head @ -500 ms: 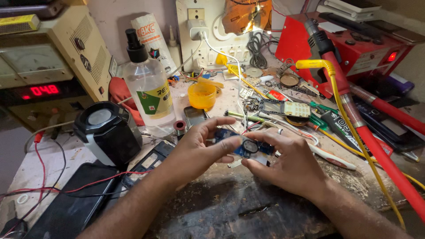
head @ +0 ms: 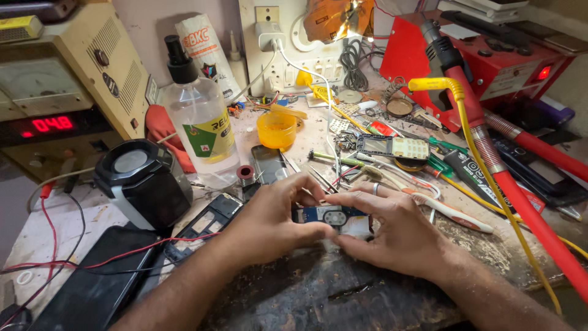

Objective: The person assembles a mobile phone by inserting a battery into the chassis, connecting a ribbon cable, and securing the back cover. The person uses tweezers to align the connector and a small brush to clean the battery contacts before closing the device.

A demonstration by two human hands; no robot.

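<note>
on a cluttered workbench, left hand (head: 269,217) and right hand (head: 398,236) pinch a small blue circuit board (head: 331,217) between curled fingers, a clear spray bottle (head: 199,119) behind.

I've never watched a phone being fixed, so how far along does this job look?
Already done: the phone is apart, with a keypad panel and a black frame lying loose on the workbench. In hand: the left hand and right hand pinch a small blue circuit board between their fingertips. Left, as it seems: putting those loose parts together again.
</note>
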